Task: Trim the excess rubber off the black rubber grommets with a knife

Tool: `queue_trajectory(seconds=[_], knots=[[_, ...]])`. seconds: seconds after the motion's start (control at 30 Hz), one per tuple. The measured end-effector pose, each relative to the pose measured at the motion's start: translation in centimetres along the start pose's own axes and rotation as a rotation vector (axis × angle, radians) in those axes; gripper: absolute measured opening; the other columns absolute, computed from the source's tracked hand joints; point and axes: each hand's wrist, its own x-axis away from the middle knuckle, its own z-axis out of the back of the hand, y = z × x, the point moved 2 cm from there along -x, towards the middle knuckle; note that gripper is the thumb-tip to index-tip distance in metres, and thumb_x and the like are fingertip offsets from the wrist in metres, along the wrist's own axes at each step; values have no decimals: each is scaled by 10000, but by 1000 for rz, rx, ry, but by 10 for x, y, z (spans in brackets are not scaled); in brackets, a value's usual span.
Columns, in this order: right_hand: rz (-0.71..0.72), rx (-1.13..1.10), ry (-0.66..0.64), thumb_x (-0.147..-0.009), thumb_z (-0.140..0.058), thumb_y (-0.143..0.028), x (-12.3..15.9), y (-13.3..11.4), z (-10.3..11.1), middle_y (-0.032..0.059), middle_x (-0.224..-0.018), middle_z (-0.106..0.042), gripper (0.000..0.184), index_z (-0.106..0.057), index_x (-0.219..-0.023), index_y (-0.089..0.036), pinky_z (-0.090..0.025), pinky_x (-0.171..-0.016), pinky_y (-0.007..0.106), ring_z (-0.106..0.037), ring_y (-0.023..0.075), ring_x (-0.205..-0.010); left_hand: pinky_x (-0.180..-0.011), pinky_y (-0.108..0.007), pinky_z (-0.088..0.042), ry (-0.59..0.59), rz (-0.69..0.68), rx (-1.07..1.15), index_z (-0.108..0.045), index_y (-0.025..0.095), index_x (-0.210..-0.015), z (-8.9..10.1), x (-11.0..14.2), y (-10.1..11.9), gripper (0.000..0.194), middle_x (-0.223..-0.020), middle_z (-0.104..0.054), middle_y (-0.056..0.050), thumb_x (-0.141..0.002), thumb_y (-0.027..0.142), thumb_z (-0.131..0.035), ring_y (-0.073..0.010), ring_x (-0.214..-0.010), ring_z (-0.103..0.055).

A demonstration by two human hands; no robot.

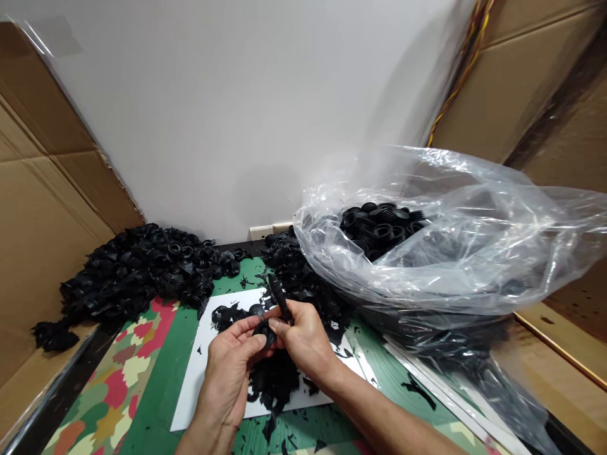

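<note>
My left hand (232,360) pinches a small black rubber part (263,331) between thumb and fingers. My right hand (303,338) is closed round a black-handled tool (279,296) whose handle sticks up past my fingers, its tip against the same part. Both hands hover above a white sheet (194,379) strewn with black rubber trimmings (279,382). A heap of black ribbed rubber parts (137,272) lies to the left at the back.
A large clear plastic bag (450,246) at the right holds several more black rubber rings (379,224). A green cutting mat (161,392) lies under the sheet. Cardboard (42,208) stands at the left and right. A white wall with a socket (265,230) is behind.
</note>
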Motion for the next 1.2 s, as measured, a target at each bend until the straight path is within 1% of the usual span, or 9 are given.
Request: queue_trajectory(seconds=[0.2,0.37,0.5,0.57,0.63,0.73,0.8,1.03,1.2], knots=[[1,-17,-1,-602,-542,-145,-1,-1,0,-26,-494,-557,79,-620,-617,-141,-392,-421,218,-486,104,-415,-484,-210,-513,73,-5,7,-673,80,-758,2,-1,-1,283,-589,-707,-75,-485,55,-748,-139,-489,-637],[-4,-18,-34,-628,-525,-156,0,5,-4,-23,-513,-568,95,-613,-664,-149,-438,-436,238,-532,123,-418,-432,-187,-457,105,-55,38,-687,85,-686,-5,0,-2,201,-501,-673,-38,-487,58,-672,-99,-400,-569],[19,-2,-18,-621,-526,-139,1,6,-4,-16,-532,-579,105,-624,-655,-151,-438,-440,237,-537,126,-435,-448,-181,-454,139,-74,49,-672,99,-628,-9,-1,-3,205,-485,-659,-17,-449,19,-608,-102,-429,-582],[36,-2,-15,-616,-530,-132,1,4,-3,-18,-525,-575,103,-628,-644,-149,-420,-432,223,-527,118,-437,-458,-179,-459,109,-66,39,-668,97,-645,-7,-1,-3,219,-490,-659,-18,-450,8,-623,-109,-451,-597],[19,-32,-16,-613,-533,-138,0,2,-1,-22,-504,-565,91,-622,-626,-146,-408,-421,216,-516,110,-422,-472,-190,-476,34,-38,22,-671,92,-718,-4,-1,-2,243,-521,-676,-31,-482,34,-693,-120,-468,-614],[-21,-92,-11,-607,-552,-164,0,-2,0,-23,-487,-559,62,-609,-608,-140,-409,-412,216,-512,106,-406,-518,-218,-518,-91,-3,10,-660,87,-868,5,-1,-1,363,-650,-725,-82,-529,114,-788,-162,-565,-668],[-32,-114,1,-601,-574,-182,1,-4,1,-25,-485,-560,56,-603,-617,-137,-403,-405,215,-508,104,-398,-543,-222,-534,-136,-7,14,-650,82,-924,11,0,0,431,-721,-739,-108,-530,134,-816,-186,-634,-691],[-26,-129,-11,-610,-618,-225,2,-3,-1,-29,-488,-557,104,-601,-658,-135,-387,-410,216,-491,97,-392,-556,-221,-546,-202,-18,26,-670,101,-929,19,-3,-1,430,-778,-740,-102,-538,158,-842,-199,-674,-701],[-34,-103,-21,-612,-625,-264,2,-5,-1,-47,-453,-519,151,-604,-680,-130,-345,-388,201,-451,84,-373,-563,-214,-547,-211,-42,36,-693,120,-912,22,-7,-4,402,-785,-734,-82,-547,187,-847,-175,-663,-689]])
